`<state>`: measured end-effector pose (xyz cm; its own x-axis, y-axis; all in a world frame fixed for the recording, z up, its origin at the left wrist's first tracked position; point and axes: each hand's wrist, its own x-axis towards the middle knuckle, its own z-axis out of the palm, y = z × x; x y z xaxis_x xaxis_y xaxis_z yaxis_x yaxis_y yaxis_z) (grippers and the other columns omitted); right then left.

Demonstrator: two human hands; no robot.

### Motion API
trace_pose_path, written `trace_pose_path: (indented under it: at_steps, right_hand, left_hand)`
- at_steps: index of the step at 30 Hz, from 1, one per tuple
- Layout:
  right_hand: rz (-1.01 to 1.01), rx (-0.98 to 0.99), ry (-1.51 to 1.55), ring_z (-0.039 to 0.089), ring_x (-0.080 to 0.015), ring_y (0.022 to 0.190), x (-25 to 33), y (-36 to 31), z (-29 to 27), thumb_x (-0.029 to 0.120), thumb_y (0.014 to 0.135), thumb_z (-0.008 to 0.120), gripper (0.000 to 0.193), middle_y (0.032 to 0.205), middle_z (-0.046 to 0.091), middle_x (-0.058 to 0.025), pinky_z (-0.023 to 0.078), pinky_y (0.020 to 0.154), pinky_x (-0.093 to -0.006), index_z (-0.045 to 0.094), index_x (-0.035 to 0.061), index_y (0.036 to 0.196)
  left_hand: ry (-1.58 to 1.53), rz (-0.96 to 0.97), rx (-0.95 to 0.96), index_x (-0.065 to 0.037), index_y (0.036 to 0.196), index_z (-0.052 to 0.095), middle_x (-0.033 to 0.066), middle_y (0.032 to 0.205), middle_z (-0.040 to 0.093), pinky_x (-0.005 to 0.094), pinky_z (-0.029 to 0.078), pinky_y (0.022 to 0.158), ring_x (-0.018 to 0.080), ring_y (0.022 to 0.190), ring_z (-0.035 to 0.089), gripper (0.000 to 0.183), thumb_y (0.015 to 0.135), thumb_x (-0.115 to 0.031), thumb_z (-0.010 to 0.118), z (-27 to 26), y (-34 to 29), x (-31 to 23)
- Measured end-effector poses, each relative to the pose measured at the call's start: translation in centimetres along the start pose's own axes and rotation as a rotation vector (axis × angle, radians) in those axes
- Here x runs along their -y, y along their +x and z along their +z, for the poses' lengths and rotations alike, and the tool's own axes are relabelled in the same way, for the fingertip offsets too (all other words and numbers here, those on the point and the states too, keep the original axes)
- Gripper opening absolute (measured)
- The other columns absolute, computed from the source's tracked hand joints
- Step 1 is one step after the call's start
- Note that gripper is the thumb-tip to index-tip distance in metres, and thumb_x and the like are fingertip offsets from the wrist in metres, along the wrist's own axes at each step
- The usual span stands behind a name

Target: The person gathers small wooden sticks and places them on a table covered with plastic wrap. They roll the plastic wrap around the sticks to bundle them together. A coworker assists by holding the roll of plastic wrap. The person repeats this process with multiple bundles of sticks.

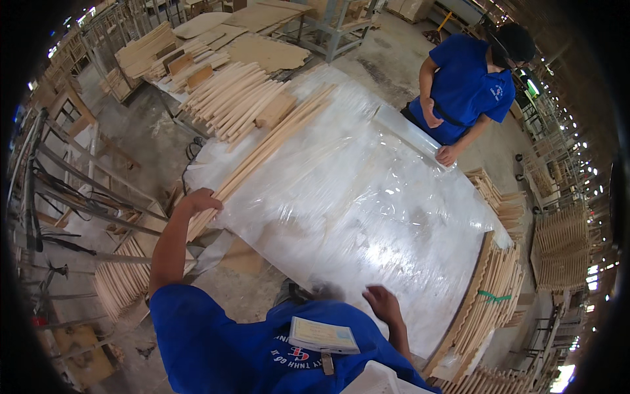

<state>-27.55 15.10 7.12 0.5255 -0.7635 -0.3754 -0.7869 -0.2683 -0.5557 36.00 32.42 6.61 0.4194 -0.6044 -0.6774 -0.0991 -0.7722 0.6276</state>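
My left hand [203,201] is closed round the near ends of a bundle of long, thin wooden strips [272,144]. The strips run away from me along the left side of a table wrapped in clear plastic film [367,197]. Near the table's front edge, my right hand [382,303] hovers or rests lightly by the film, its fingers loosely bent and apart, nothing in them. Across the table a co-worker in a blue shirt [472,85] has one hand on a roll of clear film [407,131] that lies along the far edge.
Beyond the strips, many wooden sticks [230,98] and a wooden block [275,109] lie at the far left. Bundled wooden slats with a green tie [493,297] stand at the right edge. A metal rack with bars [92,174] rises on my left.
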Motion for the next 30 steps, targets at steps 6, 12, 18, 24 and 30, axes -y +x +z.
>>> trace_pose_path:
  at_steps: [6, 12, 18, 24, 30]
  right_hand:
    - [-0.317, 0.332, 0.431, 0.076, -0.0222, 0.100, 12.9, 11.5, 2.9, 0.050, 0.102, 0.073, 0.055, 0.110, 0.079, -0.0120, 0.059, 0.091, -0.0356, 0.072, 0.0017, 0.127]
    - [-0.089, 0.798, 0.660, 0.071, -0.0198, 0.107, 20.4, 14.9, 10.4, 0.065, 0.100, 0.070, 0.076, 0.126, 0.072, -0.0126, 0.059, 0.093, -0.0352, 0.063, -0.0017, 0.136]
    - [0.011, 0.886, 0.874, 0.068, -0.0226, 0.118, 25.9, 14.6, 12.7, 0.067, 0.098, 0.072, 0.084, 0.137, 0.066, -0.0135, 0.059, 0.100, -0.0374, 0.056, 0.0000, 0.146]
    - [-0.379, 0.498, 1.358, 0.064, -0.0168, 0.072, 34.8, 12.7, 2.4, 0.020, 0.100, 0.079, 0.026, 0.088, 0.061, -0.0028, 0.063, 0.079, -0.0395, 0.064, 0.0051, 0.115]
    - [-0.690, -0.057, 1.031, 0.066, -0.0123, 0.065, 31.4, 5.7, -12.5, 0.004, 0.091, 0.081, 0.018, 0.084, 0.067, -0.0047, 0.059, 0.064, -0.0311, 0.068, 0.0007, 0.103]
  left_hand:
    - [-0.129, -0.021, -0.070, 0.008, 0.112, 0.075, 0.0157, 0.090, 0.078, 0.0411, 0.062, 0.070, 0.0245, 0.075, 0.077, 0.047, 0.080, -0.024, 0.086, 3.0, -9.4, 4.3]
    - [0.570, -0.044, -0.536, -0.002, 0.108, 0.075, 0.0278, 0.103, 0.076, 0.0536, 0.057, 0.093, 0.0471, 0.104, 0.073, 0.042, 0.078, -0.031, 0.076, 9.3, -17.8, 5.4]
    - [0.105, 0.074, -0.520, -0.001, 0.114, 0.075, 0.0163, 0.092, 0.078, 0.0451, 0.060, 0.073, 0.0321, 0.079, 0.077, 0.045, 0.082, -0.032, 0.081, 15.0, -26.6, 7.7]
    - [-0.451, 0.407, -0.240, 0.001, 0.132, 0.067, 0.0057, 0.085, 0.070, 0.0333, 0.056, 0.061, 0.0121, 0.068, 0.066, 0.054, 0.094, -0.033, 0.085, 25.3, -19.4, 0.4]
    - [-0.472, 0.950, -0.013, -0.006, 0.132, 0.065, 0.0074, 0.096, 0.069, 0.0369, 0.054, 0.083, 0.0154, 0.088, 0.062, 0.047, 0.099, -0.037, 0.079, 31.1, -10.1, -15.5]
